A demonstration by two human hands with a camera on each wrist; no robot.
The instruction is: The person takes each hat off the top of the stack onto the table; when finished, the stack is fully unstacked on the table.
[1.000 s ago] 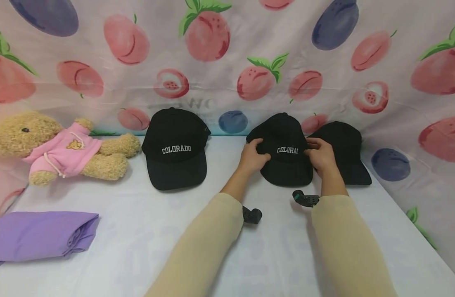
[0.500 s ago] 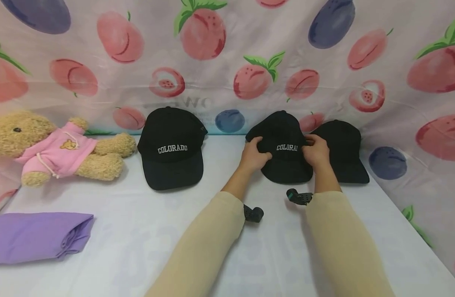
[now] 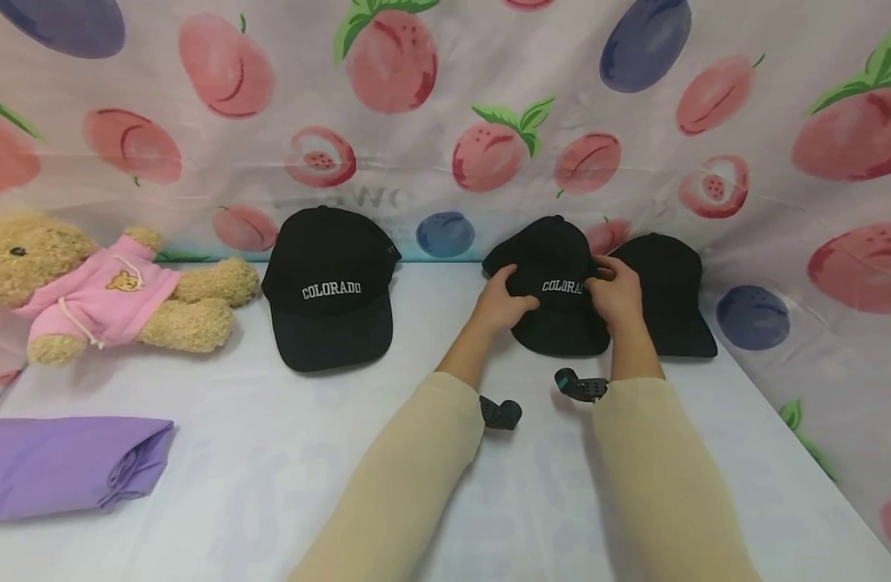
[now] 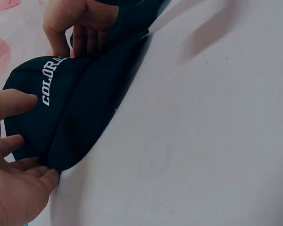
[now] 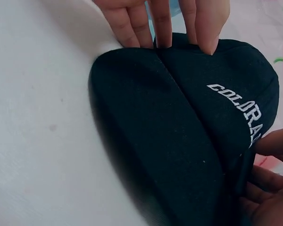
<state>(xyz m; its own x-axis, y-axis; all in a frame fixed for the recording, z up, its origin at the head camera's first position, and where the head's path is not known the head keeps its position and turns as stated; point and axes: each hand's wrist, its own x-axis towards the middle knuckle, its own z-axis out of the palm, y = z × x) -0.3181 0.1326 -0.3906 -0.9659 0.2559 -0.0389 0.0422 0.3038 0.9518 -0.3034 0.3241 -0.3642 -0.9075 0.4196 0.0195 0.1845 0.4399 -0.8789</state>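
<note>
Fingers [image 3: 514, 293] of both hands curl round the sides of the middle cap [image 3: 559, 319], left hand [image 3: 500, 303] and right hand [image 3: 616, 295] gripping it flat on the table [image 3: 271, 453], overlapping the right cap [image 3: 674, 299]; lifting not begun, seemingly.

A: Legible text? White block "COLORADO" on the left black cap [image 3: 331, 288], centre-left of frame.
B: Held cap [image 3: 558, 291] reads "COLORAD"; right hand [image 3: 618, 295] covers the last letter.
</note>
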